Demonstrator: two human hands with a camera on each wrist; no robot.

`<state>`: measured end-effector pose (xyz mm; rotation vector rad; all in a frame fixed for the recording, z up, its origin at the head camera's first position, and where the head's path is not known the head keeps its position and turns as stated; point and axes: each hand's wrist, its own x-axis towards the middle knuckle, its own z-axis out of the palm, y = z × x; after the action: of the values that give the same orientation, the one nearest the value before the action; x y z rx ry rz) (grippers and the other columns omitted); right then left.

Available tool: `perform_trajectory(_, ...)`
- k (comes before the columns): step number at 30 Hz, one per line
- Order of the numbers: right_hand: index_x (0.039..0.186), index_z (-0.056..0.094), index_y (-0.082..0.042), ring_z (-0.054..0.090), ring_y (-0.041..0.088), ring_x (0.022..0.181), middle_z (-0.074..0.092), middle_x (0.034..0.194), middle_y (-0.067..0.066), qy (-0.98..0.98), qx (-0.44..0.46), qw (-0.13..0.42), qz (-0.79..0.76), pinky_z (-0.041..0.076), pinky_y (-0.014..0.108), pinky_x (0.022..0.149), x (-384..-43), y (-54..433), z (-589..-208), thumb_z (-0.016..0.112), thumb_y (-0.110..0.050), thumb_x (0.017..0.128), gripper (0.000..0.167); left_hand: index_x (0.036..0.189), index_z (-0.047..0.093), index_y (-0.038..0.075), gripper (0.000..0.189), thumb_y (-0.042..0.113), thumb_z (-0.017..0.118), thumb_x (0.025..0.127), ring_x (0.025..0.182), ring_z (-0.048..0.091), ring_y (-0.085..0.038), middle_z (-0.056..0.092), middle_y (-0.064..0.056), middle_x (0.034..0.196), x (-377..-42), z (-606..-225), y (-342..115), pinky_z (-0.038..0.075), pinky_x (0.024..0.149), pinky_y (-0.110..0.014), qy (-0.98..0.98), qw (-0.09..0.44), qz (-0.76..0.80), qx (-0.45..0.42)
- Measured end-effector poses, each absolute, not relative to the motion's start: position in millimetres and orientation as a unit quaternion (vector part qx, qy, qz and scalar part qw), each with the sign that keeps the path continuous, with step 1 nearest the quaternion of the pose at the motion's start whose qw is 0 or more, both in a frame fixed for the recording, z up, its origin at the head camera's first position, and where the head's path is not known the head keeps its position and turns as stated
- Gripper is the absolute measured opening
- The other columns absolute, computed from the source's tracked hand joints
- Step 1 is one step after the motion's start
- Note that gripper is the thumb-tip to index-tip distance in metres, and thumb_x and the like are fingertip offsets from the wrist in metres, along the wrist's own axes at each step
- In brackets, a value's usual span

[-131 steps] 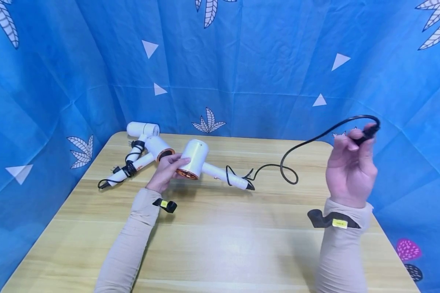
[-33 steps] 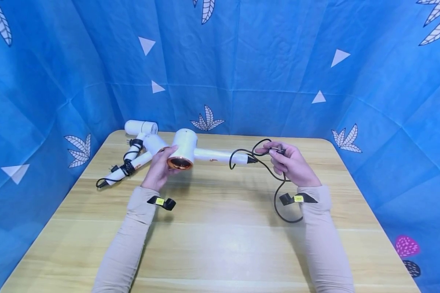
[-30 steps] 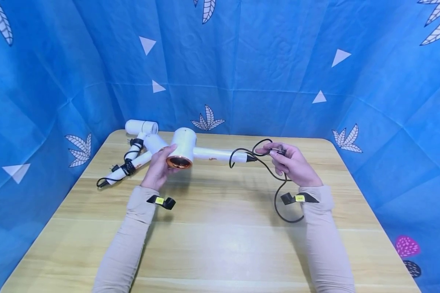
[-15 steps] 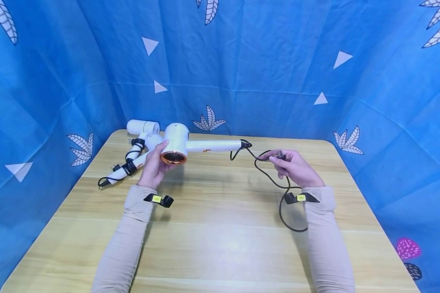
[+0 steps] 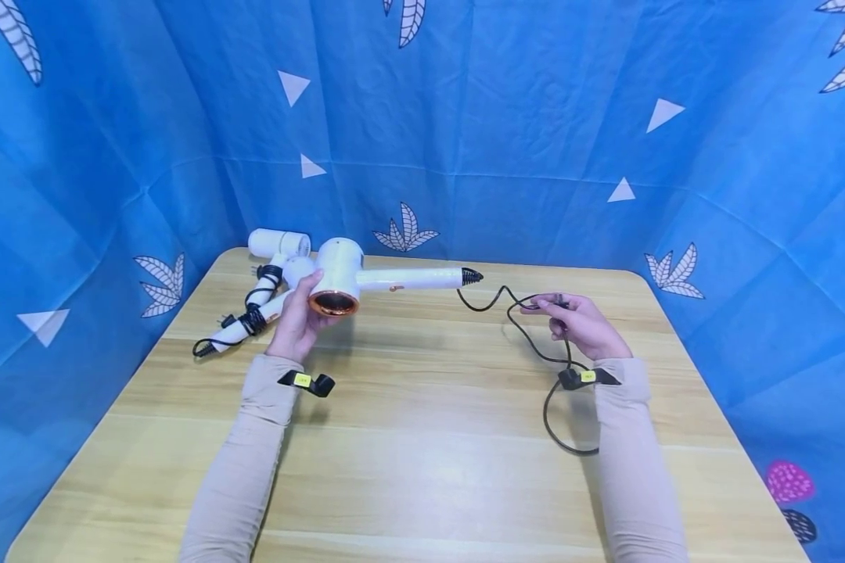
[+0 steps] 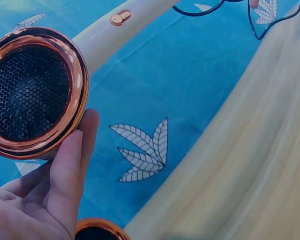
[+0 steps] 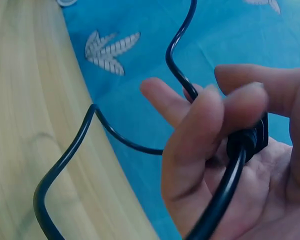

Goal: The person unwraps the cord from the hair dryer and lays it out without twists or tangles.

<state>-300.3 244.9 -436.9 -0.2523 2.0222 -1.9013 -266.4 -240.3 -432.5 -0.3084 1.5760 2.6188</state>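
Observation:
My left hand (image 5: 297, 320) grips a white hair dryer (image 5: 408, 279) by its round head, thumb in front. The dryer is raised over the table, its handle pointing right and its copper-rimmed grille (image 6: 30, 95) facing the left wrist camera. From the black sleeve (image 5: 472, 276) at the handle's end, the black power cord (image 5: 489, 308) runs slackly to my right hand (image 5: 584, 324). That hand holds the plug (image 7: 262, 132) and a stretch of cord among its curled fingers. A loop of cord (image 5: 551, 418) hangs below the right wrist.
Two more white hair dryers lie at the table's back left, black cords wound round their handles: a rear one (image 5: 278, 242) and a front one (image 5: 227, 336), partly hidden by my left hand. A blue patterned curtain (image 5: 521, 117) stands behind the wooden table (image 5: 422, 469).
Earlier, the cord looped round the handle's end; now it hangs clear of it. The dryer has shifted left and up. My right hand came down and left, then drifted slightly right.

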Motion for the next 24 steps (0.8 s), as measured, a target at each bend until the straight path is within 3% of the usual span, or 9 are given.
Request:
perform_trajectory(5, 0.127, 0.065, -0.014, 0.055, 0.003, 0.061, 0.08, 0.112, -0.006, 0.697, -0.047, 0.172, -0.694, 0.048, 0.016, 0.056, -302.6, 272.8, -442.4, 0.057, -0.026, 0.107, 0.025, 0.137, 0.048, 0.015, 0.05, 0.044, 0.064, 0.1, 0.089, 0.074, -0.007, 0.07, 0.005, 0.105, -269.6, -441.4, -239.7, 0.063, 0.074, -0.023, 0.535, 0.036, 0.836, -0.112)
perform_trajectory(10, 0.115, 0.069, -0.025, 0.064, 0.002, 0.072, 0.08, 0.109, -0.011, 0.688, -0.006, 0.164, -0.707, 0.053, 0.017, 0.06, -304.9, 300.4, -443.4, 0.058, -0.029, 0.107, 0.015, 0.126, 0.051, 0.012, 0.042, 0.042, 0.065, 0.1, 0.079, 0.074, -0.008, 0.073, 0.005, 0.094, -274.5, -451.8, -240.4, 0.062, 0.066, -0.022, 0.546, 0.033, 0.829, -0.117)
perform_trajectory(15, 0.111, 0.071, -0.027, 0.067, 0.001, 0.074, 0.08, 0.108, -0.014, 0.675, 0.022, 0.159, -0.72, 0.056, 0.017, 0.06, -307.7, 326.1, -444.6, 0.057, -0.028, 0.107, 0.014, 0.12, 0.052, 0.012, 0.037, 0.039, 0.065, 0.099, 0.072, 0.074, -0.009, 0.073, 0.006, 0.087, -278.7, -461.2, -235.9, 0.062, 0.062, -0.022, 0.561, 0.035, 0.817, -0.128)
perform_trajectory(24, 0.109, 0.068, -0.024, 0.069, 0.001, 0.078, 0.08, 0.104, -0.012, 0.653, 0.041, 0.153, -0.741, 0.057, 0.018, 0.062, -316.4, 358.5, -447.1, 0.055, -0.027, 0.108, 0.013, 0.146, 0.047, 0.001, 0.071, 0.042, 0.071, 0.095, 0.07, 0.073, -0.008, 0.072, 0.007, 0.084, -288.6, -474.4, -228.4, 0.063, 0.065, -0.023, 0.617, 0.034, 0.768, -0.168)
